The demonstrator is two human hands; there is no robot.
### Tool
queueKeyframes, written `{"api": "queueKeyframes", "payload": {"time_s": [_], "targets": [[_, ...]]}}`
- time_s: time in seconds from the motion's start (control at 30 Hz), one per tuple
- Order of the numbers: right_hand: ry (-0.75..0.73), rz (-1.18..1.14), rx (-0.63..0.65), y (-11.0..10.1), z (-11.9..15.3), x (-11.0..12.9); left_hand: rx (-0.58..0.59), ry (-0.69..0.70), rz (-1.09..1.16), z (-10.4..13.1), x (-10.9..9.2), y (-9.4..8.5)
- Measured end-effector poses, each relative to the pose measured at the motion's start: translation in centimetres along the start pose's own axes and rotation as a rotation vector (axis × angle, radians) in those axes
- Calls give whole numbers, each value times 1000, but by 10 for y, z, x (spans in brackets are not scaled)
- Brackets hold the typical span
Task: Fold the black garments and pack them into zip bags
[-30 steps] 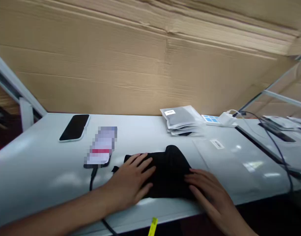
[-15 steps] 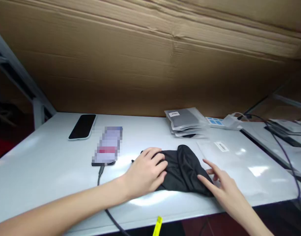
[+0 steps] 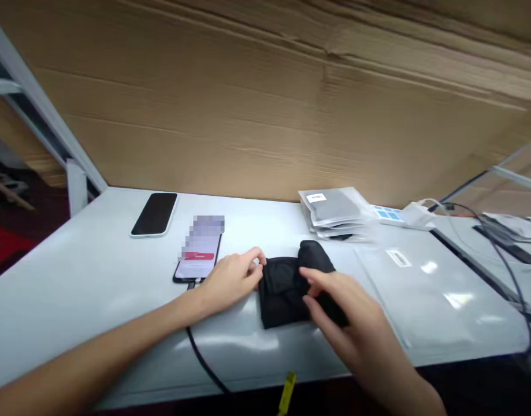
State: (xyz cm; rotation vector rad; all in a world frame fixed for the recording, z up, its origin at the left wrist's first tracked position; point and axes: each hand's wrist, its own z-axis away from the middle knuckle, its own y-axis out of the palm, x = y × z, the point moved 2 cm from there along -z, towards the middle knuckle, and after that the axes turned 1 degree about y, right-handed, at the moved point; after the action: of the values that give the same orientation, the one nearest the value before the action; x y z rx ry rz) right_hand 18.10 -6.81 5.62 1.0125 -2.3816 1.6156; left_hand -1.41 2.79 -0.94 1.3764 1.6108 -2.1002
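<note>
A piece of black fabric [image 3: 285,309], folded into a compact shape with a raised fold on its right, lies near the front of the table. At its left edge, my left hand [image 3: 233,280] has curled fingers, with thumb and index finger closed on the border. My right hand [image 3: 352,315] reaches over the right part, its thumb and bent fingers gripping the folded layers and hiding some of them. Just right of the fabric, a clear plastic bag [image 3: 447,300] with a white barcode label [image 3: 398,257] lies flat.
Behind the fabric stands a stack of bagged dark items [image 3: 334,211], beside a white power strip [image 3: 387,214]. A lit phone [image 3: 198,266] with a black cable [image 3: 202,361] and a dark-screened phone [image 3: 155,214] lie at left. Cardboard [image 3: 204,115] walls the back.
My left hand has slid off the fabric's top to its left edge. The right hand has moved left over the fabric, which is now folded smaller. The view has shifted slightly.
</note>
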Motion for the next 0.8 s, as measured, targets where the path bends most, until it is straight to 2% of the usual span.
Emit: {"api": "queueKeyframes", "payload": {"time_s": [0.03, 0.1, 0.2, 0.27, 0.37, 0.53, 0.7, 0.8], "targets": [[-61, -70, 96, 3, -4, 11, -10, -14, 50, -1, 1, 0], [-53, -150, 119, 2, -6, 15, -24, -33, 85, -2, 2, 1], [205, -56, -108, -11, 3, -16, -48, -27, 4, -1, 2, 3], [314, 39, -138, -12, 14, -39, -45, 9, -80, 1, 1, 6], [254, 98, -41, 4, 32, -52, -11, 111, -189, 7, -2, 12], [159, 200, 46, 41, 46, -43, -29, 170, -216, 12, -3, 16], [127, 224, 77, 54, 45, -38, -6, 250, -248, 11, -4, 19], [126, 205, 116, 58, 48, -37, -17, 254, -261, 11, -5, 18]]}}
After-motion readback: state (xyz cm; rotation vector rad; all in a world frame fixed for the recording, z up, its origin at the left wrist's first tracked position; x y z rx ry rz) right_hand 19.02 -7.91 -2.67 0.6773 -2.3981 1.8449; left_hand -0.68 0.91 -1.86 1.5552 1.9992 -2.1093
